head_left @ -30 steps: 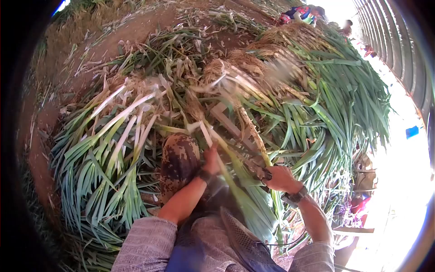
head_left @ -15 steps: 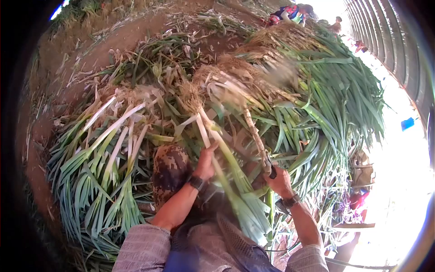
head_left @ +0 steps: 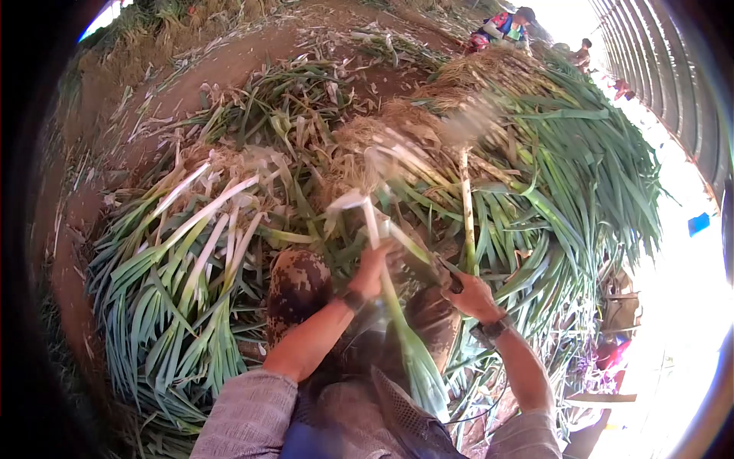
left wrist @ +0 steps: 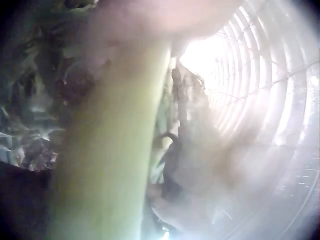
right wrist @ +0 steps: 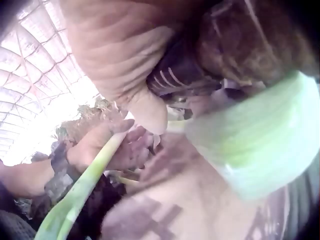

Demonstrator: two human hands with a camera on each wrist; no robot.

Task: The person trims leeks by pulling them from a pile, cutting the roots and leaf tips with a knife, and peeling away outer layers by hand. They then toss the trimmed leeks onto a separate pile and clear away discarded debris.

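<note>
In the head view, my left hand (head_left: pixel 371 271) grips a leek (head_left: pixel 397 314) round its pale stem, roots away from me and leaves hanging between my knees. The same leek (left wrist: pixel 107 150) fills much of the left wrist view. My right hand (head_left: pixel 474 297) holds a dark-handled tool (head_left: pixel 456 283) just right of it, fingers curled round the ridged handle (right wrist: pixel 172 75) in the right wrist view. A second pale-green stalk (head_left: pixel 411 245) slants between the hands. Close to my right hand, a broad green piece (right wrist: pixel 260 140) is blurred; what holds it is hidden.
Leeks with white stems (head_left: pixel 218 199) lie at the left. A large heap of untrimmed leeks (head_left: pixel 596 168) spreads to the right. Leaf scraps litter the soil (head_left: pixel 222 69). Another person (head_left: pixel 501 32) is beyond the heap, by a ribbed curved wall (head_left: pixel 673 84).
The leeks below my hands have spread apart, with one now hanging from my left hand. The tool in my right hand has turned leftward, towards the slanting stalk. The head view has shifted slightly.
</note>
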